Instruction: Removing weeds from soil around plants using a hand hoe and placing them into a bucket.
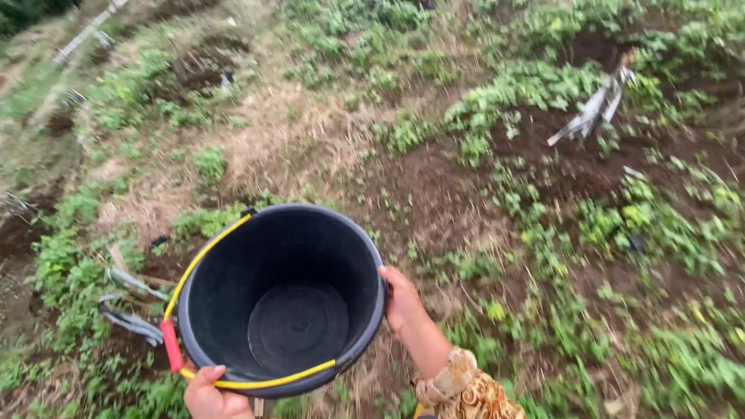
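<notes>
Black bucket [283,299] is up in the air over the garden dirt [434,194], empty. Left hand [211,396] fingers pinch the near rim & yellow handle [233,383]; right hand [401,299] fingers press its side. Loose grip, so it could tip & drop.

- A black plastic bucket [283,299] is held out over a garden plot, its mouth tipped toward the camera, nothing inside.
- The left hand [211,396] grips the near rim by the yellow wire handle [203,256] and its red grip [171,346].
- The right hand [401,297], in a patterned sleeve [464,394], presses the right rim.
- Below lie dark soil [434,198], dry straw [287,136] and low green weeds [528,85].
</notes>
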